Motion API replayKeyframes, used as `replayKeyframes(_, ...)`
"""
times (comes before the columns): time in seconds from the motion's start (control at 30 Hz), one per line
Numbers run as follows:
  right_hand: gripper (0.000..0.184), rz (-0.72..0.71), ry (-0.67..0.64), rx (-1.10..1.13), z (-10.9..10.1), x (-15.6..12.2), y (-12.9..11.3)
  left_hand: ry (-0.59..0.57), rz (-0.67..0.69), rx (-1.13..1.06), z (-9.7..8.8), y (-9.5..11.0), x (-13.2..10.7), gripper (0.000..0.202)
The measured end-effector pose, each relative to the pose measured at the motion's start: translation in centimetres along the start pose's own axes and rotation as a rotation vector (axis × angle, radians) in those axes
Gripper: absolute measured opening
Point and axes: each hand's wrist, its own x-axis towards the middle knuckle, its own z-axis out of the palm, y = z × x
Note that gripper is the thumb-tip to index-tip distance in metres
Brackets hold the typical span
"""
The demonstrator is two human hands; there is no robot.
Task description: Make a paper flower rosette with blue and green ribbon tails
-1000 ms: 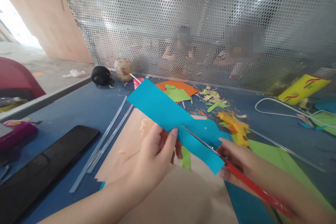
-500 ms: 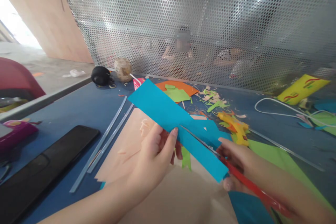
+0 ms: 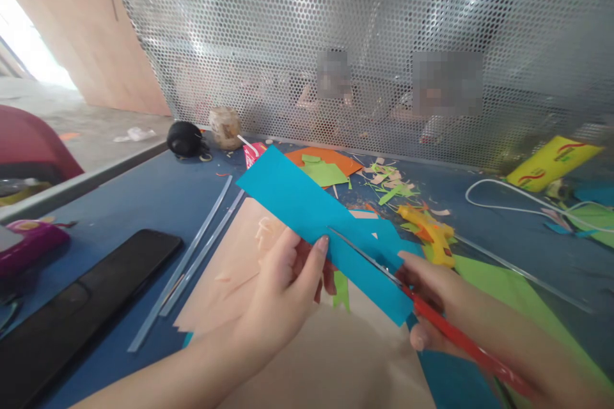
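My left hand [image 3: 288, 281] pinches the lower edge of a blue paper strip [image 3: 292, 195], thumb on top and fingers beneath. The strip slants from upper left to lower right above a peach paper sheet [image 3: 316, 351]. On the right, my right hand [image 3: 432, 297] is closed around a pair of red-handled scissors [image 3: 460, 335]. Their blades lie along the strip, with the tip close to my left thumb, and paper shows on both sides of them. A small green paper piece [image 3: 341, 291] lies below the strip.
A yellow glue gun [image 3: 432, 233] lies to the right, near paper scraps [image 3: 391, 182]. Clear glue sticks [image 3: 192, 262] and a black phone [image 3: 96, 307] lie on the left. Behind the blue table [image 3: 129, 201] stands a perforated metal panel [image 3: 268, 25], with people visible through it.
The lower right end of the strip has shifted slightly up and left. Both hands keep nearly the same position, and the scissors stay along the strip.
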Motion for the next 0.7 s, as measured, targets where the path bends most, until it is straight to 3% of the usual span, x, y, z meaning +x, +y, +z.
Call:
replayKeyframes(0.2,0.033,0.059,-0.13,0.026,-0.43,0.15,-0.33,0.004,0.005,-0.001,0.06,-0.04,0.05,0.017)
replayKeyframes(0.7,0.033,0.024,-0.062,-0.031,-0.05,0.0,-0.16,-0.022,-0.02,0.027,0.18,-0.02,0.0,0.018)
